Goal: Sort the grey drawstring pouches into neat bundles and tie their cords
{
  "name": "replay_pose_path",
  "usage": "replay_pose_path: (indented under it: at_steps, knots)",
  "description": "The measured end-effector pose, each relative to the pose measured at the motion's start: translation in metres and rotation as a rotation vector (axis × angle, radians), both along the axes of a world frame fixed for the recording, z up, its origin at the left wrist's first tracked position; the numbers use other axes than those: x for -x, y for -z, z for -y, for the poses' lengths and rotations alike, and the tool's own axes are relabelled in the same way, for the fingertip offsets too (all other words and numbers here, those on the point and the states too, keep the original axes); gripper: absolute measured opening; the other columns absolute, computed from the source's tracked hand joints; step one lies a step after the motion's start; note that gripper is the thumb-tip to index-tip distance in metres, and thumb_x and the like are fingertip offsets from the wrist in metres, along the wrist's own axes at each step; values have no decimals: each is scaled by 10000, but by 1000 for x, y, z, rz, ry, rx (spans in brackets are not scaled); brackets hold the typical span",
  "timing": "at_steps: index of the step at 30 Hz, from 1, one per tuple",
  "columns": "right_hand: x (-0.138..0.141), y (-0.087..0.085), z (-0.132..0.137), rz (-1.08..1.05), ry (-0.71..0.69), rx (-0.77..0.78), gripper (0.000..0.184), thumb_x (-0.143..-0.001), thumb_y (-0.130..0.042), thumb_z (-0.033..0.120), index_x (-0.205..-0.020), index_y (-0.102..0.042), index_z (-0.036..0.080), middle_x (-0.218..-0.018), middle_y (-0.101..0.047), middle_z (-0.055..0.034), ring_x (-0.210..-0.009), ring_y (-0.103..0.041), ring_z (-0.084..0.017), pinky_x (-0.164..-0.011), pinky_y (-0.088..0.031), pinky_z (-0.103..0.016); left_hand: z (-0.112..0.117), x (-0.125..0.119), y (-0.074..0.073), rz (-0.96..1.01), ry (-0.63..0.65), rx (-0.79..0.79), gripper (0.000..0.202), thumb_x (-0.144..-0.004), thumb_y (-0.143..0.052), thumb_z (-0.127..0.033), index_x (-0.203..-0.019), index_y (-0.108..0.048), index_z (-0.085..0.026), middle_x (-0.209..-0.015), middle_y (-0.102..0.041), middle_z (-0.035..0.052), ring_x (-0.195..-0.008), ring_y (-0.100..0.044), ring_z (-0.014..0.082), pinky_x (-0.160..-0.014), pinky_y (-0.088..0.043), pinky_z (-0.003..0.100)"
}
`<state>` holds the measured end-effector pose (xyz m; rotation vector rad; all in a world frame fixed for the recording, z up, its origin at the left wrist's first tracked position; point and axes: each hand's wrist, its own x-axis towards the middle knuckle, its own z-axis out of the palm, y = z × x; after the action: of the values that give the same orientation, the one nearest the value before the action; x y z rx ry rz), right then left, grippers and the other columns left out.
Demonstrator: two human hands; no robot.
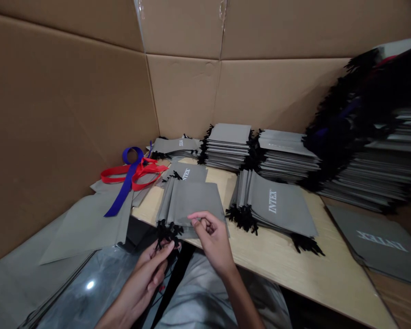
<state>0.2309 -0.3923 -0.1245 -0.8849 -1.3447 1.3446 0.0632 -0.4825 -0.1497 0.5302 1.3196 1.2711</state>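
Observation:
A small stack of grey drawstring bags (198,196) lies at the table's near edge, with black cord ends (167,233) bunched at its lower left corner. My left hand (152,265) is closed on those cord ends, thumb pressed over the fingers. Just above the top bag is my right hand (214,240), its fingers curled and the thumb close to the index fingertip. Whether anything is between those fingertips is too small to tell. To the right is another stack of grey bags (284,208) with white INTEX lettering and black cords at its near corners.
Tall bag stacks (228,146) stand along the cardboard wall (185,91), with a higher pile (373,169) at right. Red ribbon (144,183) and blue ribbon (123,196) lie at left over loose grey sheets (89,224). The wooden table (260,256) ends near my lap.

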Motion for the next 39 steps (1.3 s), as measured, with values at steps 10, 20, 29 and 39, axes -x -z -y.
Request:
replay_pose_path:
  at_steps: [10, 20, 29, 39]
  knots:
    - [2, 0, 1, 35, 27, -26, 336, -963, -631, 467, -982, -786, 169, -619, -328, 84, -579, -327, -124, -558, -273, -257, -2, -5, -22, 330, -168, 145, 415, -624, -997, -115, -912, -701, -149, -753, -605, -66, -398, -343, -32, -274, -231, 65]
    - [3, 3, 2, 33, 40, -21, 325, -977, -621, 466, -987, -766, 175, -624, -325, 88, -581, -332, -125, -561, -272, -259, 1, 10, -18, 449, -184, 185, 256, -674, -847, -20, -873, -707, -99, -841, -668, 1, -409, -364, -27, -251, -276, 79]
    - [2, 4, 2, 53, 23, -42, 300, -993, -618, 428, -1007, -781, 177, -623, -349, 84, -579, -355, -122, -555, -279, -252, 3, 15, -16, 476, -143, 163, 294, -713, -875, -127, -889, -641, -145, -882, -676, -2, -409, -391, -15, -260, -269, 87]
    - [8, 12, 23, 490, -45, -459, 288, -983, -571, 215, -1147, -802, 261, -681, -593, 37, -591, -539, -133, -625, -385, -271, 3, 3, -15, 152, -65, 60, 549, -562, -1064, -382, -966, -767, -158, -662, -525, -112, -404, -263, -37, -319, -248, 72]
